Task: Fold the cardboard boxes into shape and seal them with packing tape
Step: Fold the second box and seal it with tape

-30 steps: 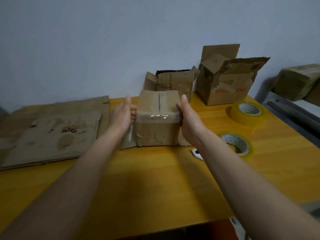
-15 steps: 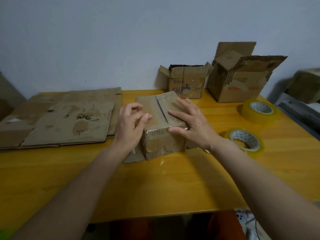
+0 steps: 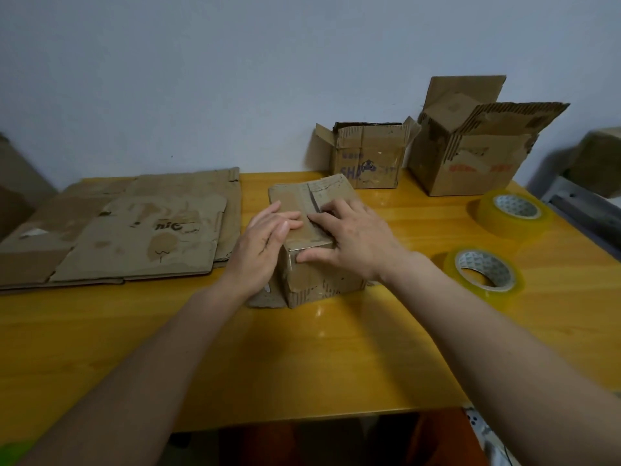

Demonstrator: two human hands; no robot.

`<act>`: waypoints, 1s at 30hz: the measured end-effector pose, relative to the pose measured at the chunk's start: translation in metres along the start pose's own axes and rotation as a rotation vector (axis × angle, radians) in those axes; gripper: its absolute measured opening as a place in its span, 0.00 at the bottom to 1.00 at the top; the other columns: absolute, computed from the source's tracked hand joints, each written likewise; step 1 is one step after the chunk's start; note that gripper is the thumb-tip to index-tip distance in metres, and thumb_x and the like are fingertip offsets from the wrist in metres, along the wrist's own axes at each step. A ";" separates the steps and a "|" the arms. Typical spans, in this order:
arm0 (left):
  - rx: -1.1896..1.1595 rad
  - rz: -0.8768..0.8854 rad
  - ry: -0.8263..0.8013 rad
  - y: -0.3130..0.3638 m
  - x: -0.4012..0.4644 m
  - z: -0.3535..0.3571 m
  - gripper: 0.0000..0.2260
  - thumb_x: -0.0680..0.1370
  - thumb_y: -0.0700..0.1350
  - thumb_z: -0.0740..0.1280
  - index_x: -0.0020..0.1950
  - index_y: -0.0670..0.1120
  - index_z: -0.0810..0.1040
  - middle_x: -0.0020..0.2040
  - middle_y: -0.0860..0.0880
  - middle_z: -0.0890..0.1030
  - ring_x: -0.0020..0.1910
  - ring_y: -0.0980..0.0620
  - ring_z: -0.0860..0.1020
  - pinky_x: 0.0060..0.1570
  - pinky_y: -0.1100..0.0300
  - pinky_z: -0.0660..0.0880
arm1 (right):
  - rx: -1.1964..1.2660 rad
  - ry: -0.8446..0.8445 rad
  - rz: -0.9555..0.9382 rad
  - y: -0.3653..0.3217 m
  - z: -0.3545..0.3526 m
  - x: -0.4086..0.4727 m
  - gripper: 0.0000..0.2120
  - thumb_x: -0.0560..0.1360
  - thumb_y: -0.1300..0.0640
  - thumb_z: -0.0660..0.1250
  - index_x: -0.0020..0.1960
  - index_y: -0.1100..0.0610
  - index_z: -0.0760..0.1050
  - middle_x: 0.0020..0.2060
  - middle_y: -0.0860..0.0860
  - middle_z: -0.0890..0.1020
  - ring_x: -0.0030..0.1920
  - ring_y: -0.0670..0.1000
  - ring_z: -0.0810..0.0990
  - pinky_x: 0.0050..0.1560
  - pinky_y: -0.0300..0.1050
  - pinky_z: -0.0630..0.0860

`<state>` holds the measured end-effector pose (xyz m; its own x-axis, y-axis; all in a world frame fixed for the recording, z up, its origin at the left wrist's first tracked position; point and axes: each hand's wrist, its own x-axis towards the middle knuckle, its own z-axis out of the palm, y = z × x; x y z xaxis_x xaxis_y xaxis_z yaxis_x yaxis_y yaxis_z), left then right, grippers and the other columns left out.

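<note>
A small brown cardboard box (image 3: 316, 280) stands on the yellow table (image 3: 302, 358), its top flaps folded down with a seam running across the top. My left hand (image 3: 265, 243) lies on the box's left top edge with fingers straight, pressing the flap. My right hand (image 3: 353, 240) lies flat on the right top flap, its thumb against the box's front face. Two rolls of clear packing tape sit to the right: one near (image 3: 484, 274), one farther back (image 3: 514, 213).
Flattened cardboard sheets (image 3: 134, 237) cover the table's left side. Two open boxes stand against the wall, a small one (image 3: 368, 163) and a larger torn one (image 3: 470, 153). A grey surface with another box sits off the table's right edge.
The box came down from being held by its sides onto the table. Both hands shifted onto its top and now press closer to the seam.
</note>
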<state>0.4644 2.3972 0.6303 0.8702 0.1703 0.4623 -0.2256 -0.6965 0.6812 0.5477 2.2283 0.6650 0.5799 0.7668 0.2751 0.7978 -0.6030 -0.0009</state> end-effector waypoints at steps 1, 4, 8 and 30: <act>-0.002 0.004 -0.014 -0.001 0.000 -0.001 0.16 0.83 0.47 0.53 0.60 0.46 0.79 0.64 0.56 0.75 0.73 0.55 0.62 0.69 0.61 0.57 | -0.008 -0.009 -0.012 0.002 0.001 0.000 0.47 0.63 0.21 0.43 0.71 0.48 0.66 0.63 0.51 0.71 0.63 0.53 0.68 0.63 0.49 0.66; 0.007 0.037 -0.093 -0.006 0.000 -0.008 0.19 0.80 0.57 0.54 0.61 0.51 0.78 0.65 0.59 0.73 0.72 0.58 0.60 0.66 0.67 0.55 | -0.023 -0.049 -0.046 0.011 0.002 -0.003 0.46 0.64 0.22 0.48 0.74 0.47 0.62 0.67 0.50 0.69 0.66 0.52 0.66 0.65 0.49 0.65; 0.146 0.120 -0.109 -0.014 0.002 -0.011 0.28 0.70 0.69 0.61 0.62 0.54 0.76 0.63 0.62 0.71 0.69 0.58 0.61 0.64 0.59 0.58 | -0.047 -0.058 -0.081 0.013 0.003 -0.003 0.45 0.65 0.23 0.53 0.75 0.46 0.60 0.67 0.50 0.68 0.66 0.53 0.65 0.65 0.49 0.64; 0.056 0.076 0.577 0.011 -0.001 0.062 0.17 0.77 0.51 0.63 0.41 0.37 0.79 0.46 0.43 0.81 0.57 0.41 0.75 0.59 0.50 0.71 | 0.469 0.615 0.107 0.020 0.042 -0.001 0.19 0.78 0.50 0.59 0.52 0.62 0.82 0.53 0.57 0.83 0.60 0.55 0.79 0.66 0.50 0.70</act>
<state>0.4880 2.3462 0.6021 0.4695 0.4591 0.7542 -0.2409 -0.7551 0.6097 0.5698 2.2252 0.6246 0.5711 0.3676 0.7340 0.8086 -0.4057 -0.4260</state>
